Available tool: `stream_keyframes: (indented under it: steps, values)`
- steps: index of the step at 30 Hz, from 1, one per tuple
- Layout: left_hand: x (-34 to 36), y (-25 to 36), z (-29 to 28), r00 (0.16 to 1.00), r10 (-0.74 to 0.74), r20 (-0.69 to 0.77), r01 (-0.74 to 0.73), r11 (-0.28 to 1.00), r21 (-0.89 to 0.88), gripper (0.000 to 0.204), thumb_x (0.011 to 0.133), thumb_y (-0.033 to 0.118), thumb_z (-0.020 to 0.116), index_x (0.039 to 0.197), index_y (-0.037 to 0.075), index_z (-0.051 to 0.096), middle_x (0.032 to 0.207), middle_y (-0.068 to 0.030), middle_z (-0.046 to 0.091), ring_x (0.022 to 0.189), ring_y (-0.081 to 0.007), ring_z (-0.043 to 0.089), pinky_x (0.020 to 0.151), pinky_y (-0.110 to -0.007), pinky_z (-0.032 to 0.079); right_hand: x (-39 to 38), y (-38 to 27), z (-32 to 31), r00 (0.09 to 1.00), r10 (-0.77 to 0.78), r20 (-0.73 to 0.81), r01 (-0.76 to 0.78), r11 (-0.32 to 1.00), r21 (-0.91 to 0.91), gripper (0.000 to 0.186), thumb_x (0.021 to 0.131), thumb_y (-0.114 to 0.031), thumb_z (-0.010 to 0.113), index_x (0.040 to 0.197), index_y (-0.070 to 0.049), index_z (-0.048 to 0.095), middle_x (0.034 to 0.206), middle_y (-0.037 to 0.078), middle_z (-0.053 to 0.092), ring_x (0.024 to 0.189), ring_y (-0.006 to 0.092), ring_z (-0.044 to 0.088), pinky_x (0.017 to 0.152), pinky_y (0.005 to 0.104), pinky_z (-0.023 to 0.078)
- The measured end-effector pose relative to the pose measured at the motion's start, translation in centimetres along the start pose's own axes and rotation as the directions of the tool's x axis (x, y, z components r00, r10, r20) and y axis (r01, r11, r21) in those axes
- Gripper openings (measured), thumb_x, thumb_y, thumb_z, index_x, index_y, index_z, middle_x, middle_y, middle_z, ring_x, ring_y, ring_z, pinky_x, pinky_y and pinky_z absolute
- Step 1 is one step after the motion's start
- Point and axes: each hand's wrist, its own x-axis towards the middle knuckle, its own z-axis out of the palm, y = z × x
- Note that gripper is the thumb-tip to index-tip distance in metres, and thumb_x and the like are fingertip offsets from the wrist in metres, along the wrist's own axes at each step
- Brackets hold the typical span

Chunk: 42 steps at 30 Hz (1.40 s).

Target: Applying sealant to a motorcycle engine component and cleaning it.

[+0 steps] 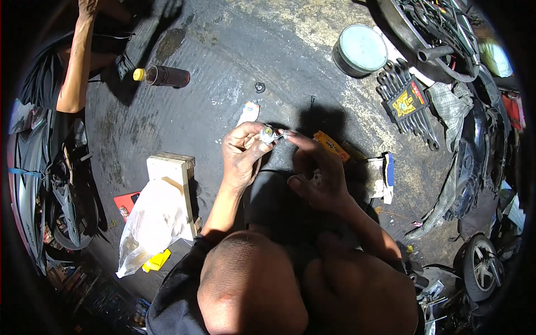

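Between the thumb and fingers of my left hand [241, 155] is a small silvery metal part [267, 134] with a brass-coloured centre. My right hand [326, 176] is beside it, index finger stretched out to the thin lever-like piece on the part's right side. The right thumb stands apart from that finger; the other fingers are partly in shadow. On the floor just beyond lie a small black round part [259, 87] and a white packet [249, 113]. A yellow-orange box [330, 146] sits past my right hand, near an opened white-and-blue carton [385, 178].
A dark bottle with a yellow cap [167, 76] lies far left, near another person's arm [78, 67]. At the far right are a round tin [363, 50], a spanner set [407, 100] and a metal basin [399, 25] of cables. A plastic bag [151, 226] leans on a pale block [177, 167] at left.
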Motion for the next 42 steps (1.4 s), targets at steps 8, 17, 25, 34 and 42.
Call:
stream_keyframes:
  steps: [8,17,25,34,42]
  values:
    - [-0.3,-0.2,0.5,0.999,-0.042,-0.027,0.04,0.996,-0.08,0.023,0.083,-0.001,0.072,0.104,-0.002,0.063,0.097,-0.0112,0.069,0.088,-0.0168,0.067,0.08,-0.029,0.054,0.1,-0.3,0.4,0.998,0.019,0.06,-0.021,0.999,0.035,0.069,0.078,-0.026,0.077,0.139,-0.009,0.049,0.068,-0.002,0.051,0.052,0.0038,0.041,0.049,0.0217,0.035]
    - [-0.4,-0.5,0.2,0.997,-0.059,-0.05,0.054,0.993,-0.107,0.024,0.082,-0.002,0.071,0.104,-0.002,0.062,0.099,-0.0121,0.069,0.091,-0.0176,0.067,0.083,-0.03,0.054,-0.3,-0.1,0.7,0.983,0.065,0.172,-0.067,0.998,0.007,0.084,0.075,-0.022,0.077,0.148,-0.011,0.036,0.071,0.001,0.054,0.053,0.0084,0.047,0.051,0.0244,0.041]
    - [-0.2,-0.5,0.1,0.996,-0.061,-0.059,0.059,0.997,-0.044,0.021,0.083,-0.003,0.07,0.102,-0.002,0.062,0.098,-0.0126,0.069,0.091,-0.0187,0.067,0.088,-0.033,0.053,-0.3,-0.4,1.0,0.974,0.098,0.202,-0.104,0.994,0.019,0.089,0.075,-0.024,0.078,0.15,-0.011,0.032,0.073,0.002,0.055,0.054,0.0099,0.048,0.051,0.0259,0.041]
    - [0.3,-0.7,-0.1,1.0,-0.023,-0.001,0.023,0.986,-0.165,0.017,0.086,0.004,0.068,0.101,0.0,0.063,0.09,-0.0115,0.065,0.084,-0.0197,0.063,0.098,-0.046,0.047,-0.8,-0.6,1.4,0.975,0.128,0.179,-0.21,0.786,0.582,0.094,0.085,-0.047,0.067,0.153,-0.005,0.018,0.078,0.005,0.054,0.068,0.0095,0.049,0.063,0.0235,0.04]
    - [0.3,-0.7,0.4,0.996,-0.094,-0.005,0.09,0.966,-0.243,0.018,0.086,0.003,0.068,0.103,-0.002,0.063,0.093,-0.014,0.067,0.085,-0.0199,0.064,0.089,-0.034,0.052,0.0,-0.5,0.4,0.937,0.163,0.309,-0.326,0.724,0.608,0.09,0.087,-0.044,0.06,0.153,-0.002,0.015,0.081,0.003,0.055,0.074,0.0093,0.049,0.071,0.0241,0.04]
